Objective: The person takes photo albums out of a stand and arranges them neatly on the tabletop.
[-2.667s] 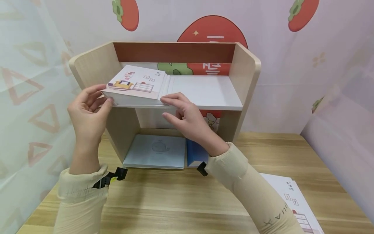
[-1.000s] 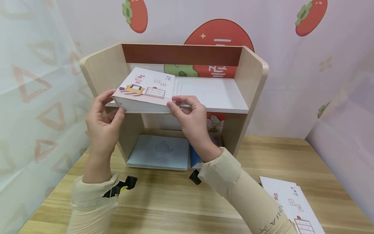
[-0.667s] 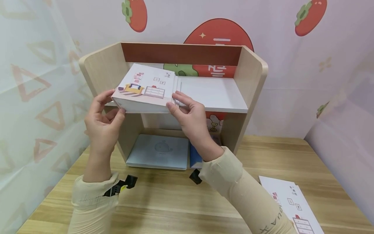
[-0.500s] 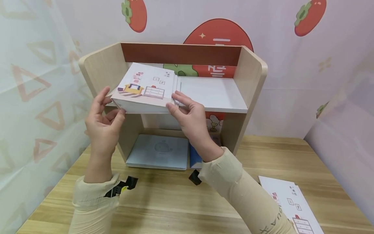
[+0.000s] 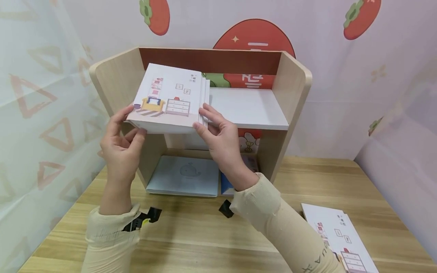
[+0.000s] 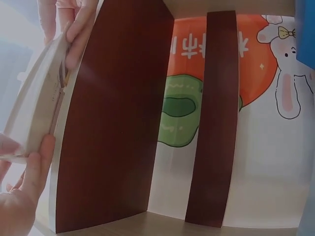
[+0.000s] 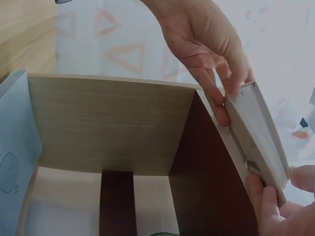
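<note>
A thick white book (image 5: 174, 89) with a room drawing on its cover lies tilted over the left part of the upper shelf board (image 5: 246, 108), its far edge raised. My left hand (image 5: 121, 148) pinches its near left corner between thumb and fingers. At the near right corner, my right hand (image 5: 222, 142) grips the layered side edge, thumb in front. The left wrist view has the book (image 6: 42, 98) edge-on, held from both ends. In the right wrist view, white pages (image 7: 253, 118) show between the covers. Its underside is mostly hidden.
A light blue whale-cover book (image 5: 184, 176) lies on the lower level of the wooden shelf unit (image 5: 295, 79), beside a blue book (image 5: 227, 185) partly behind my right wrist. Another white book (image 5: 338, 231) lies on the table (image 5: 191, 235) at right, partly under my sleeve.
My right hand has gone from resting fingers along the book's right edge to gripping it. The book's far edge has risen, tilting the cover towards me. My left hand keeps its corner.
</note>
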`<state>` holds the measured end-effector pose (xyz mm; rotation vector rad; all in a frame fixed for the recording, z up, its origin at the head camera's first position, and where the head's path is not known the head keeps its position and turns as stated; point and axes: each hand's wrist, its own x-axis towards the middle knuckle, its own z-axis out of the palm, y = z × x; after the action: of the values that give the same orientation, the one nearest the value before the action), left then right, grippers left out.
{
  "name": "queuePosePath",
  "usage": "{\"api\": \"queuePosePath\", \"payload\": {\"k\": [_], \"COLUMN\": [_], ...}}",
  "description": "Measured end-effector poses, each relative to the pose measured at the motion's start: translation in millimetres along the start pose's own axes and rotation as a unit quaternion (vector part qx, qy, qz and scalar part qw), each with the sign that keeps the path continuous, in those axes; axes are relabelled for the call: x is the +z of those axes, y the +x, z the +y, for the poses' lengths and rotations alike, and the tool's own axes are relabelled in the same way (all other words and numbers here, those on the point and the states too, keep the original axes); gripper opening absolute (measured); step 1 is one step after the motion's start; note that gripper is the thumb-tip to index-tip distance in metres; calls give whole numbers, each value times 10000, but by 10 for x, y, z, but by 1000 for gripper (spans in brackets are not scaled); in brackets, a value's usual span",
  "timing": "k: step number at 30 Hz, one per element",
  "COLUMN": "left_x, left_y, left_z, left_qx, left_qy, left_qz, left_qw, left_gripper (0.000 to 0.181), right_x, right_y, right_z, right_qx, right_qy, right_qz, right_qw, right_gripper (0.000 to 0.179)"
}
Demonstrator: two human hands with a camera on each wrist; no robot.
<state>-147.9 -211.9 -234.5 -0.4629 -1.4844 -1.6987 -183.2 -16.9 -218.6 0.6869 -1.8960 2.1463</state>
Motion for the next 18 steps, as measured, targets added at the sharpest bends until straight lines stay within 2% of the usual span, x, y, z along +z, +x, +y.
{"api": "queuePosePath", "payload": {"k": [6,9,13,18], "left_x": [-8,1,8,15], "left_y": [19,23,57,78], "left_z": [-72,-69,-52,-52], "left_qx": [-347,-463,-462,-443], "left_qy": [-562,-558,-407,-545], "left_qz": [160,402,722,936], "left_qw": [9977,9966,9955,9931], "left_gripper": [30,27,24,19], "right_x": [8,33,61,66], "right_y": [-3,-16,-25,-28], "right_z": [37,52,47,21], "right_qx": [-249,-299,-242,-136], "right_qy": [165,117,-72,-262], "right_qz": [-1,35,126,243], "right_qw": [9996,9995,9996,9993], "right_gripper": [42,40,37,35]}}
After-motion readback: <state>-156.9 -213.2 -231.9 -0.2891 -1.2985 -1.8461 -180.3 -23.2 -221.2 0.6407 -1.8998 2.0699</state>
